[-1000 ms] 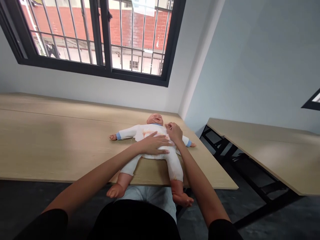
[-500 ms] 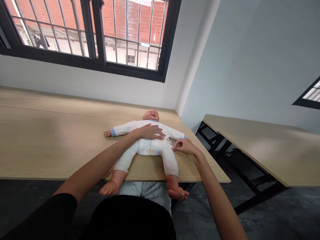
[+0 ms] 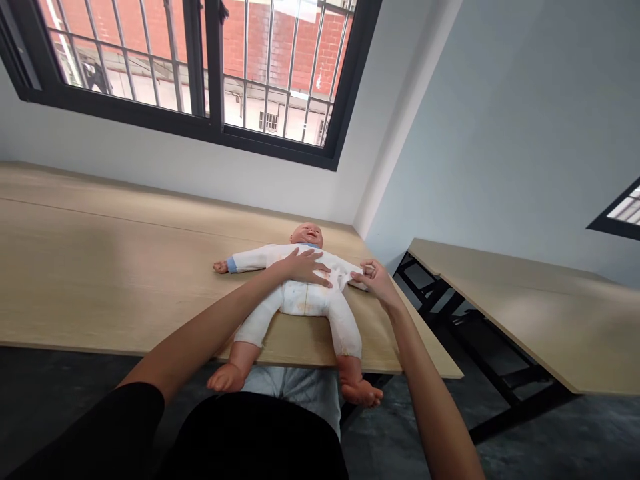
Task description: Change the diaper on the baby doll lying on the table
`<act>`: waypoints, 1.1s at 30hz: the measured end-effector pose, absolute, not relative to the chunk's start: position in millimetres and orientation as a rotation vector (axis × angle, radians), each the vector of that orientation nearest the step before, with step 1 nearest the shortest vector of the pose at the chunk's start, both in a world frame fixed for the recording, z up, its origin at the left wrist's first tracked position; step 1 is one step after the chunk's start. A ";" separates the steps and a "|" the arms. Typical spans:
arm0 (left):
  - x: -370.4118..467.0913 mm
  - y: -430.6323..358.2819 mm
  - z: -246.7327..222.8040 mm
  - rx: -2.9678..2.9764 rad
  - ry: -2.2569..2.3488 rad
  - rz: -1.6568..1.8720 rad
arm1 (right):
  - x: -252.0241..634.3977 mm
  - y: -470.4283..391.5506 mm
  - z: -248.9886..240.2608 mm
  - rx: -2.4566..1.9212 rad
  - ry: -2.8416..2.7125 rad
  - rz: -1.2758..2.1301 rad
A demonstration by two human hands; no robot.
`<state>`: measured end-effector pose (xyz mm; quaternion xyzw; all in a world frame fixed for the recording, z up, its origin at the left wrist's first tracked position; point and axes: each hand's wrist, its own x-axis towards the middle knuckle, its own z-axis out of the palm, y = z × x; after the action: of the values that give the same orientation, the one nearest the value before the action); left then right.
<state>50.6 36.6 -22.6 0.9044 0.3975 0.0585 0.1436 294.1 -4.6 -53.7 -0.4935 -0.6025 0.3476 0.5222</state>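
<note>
A baby doll (image 3: 345,327) lies face up on the wooden table (image 3: 125,287), its lower legs jutting over the front edge. It wears white clothes with blue trim, and a white diaper (image 3: 304,300) with a thin line down its front is around its hips. My left hand (image 3: 307,267) rests flat on the doll's belly, fingers spread, above the diaper. At the doll's side, my right hand (image 3: 374,279) pinches a white edge that looks like the diaper's side tab and holds it drawn outward. The doll's hand on that side is hidden behind my right hand.
A second wooden table (image 3: 520,307) on black legs stands at the right, across a gap. The wall with a barred window (image 3: 280,80) rises behind the doll. The first table's right edge runs close by my right forearm.
My right hand has moved up and slightly outward from the doll's hip, stretching the white edge. The left hand stays on the belly. The view has shifted a little.
</note>
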 end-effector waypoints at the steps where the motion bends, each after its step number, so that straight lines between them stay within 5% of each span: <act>1: 50.1 37.1 -21.9 2.602 1.157 0.155 | 290.4 -2.3 -46.0 -1.168 -1.433 0.795; 8: 48.8 37.4 -20.3 2.587 1.196 0.126 | 241.3 13.0 -18.0 -1.131 -1.688 0.696; 18: 48.8 40.2 -27.9 2.567 1.142 0.215 | 206.4 8.3 -52.2 -1.114 -1.528 0.788; 33: 10.7 52.2 -47.6 2.194 0.618 0.813 | 207.5 3.8 -56.2 -1.007 -1.491 0.867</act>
<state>10.7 52.2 -47.6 0.8483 0.2387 0.3145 0.3529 207.5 3.8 -56.2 -0.4240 -0.6275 0.3650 0.5416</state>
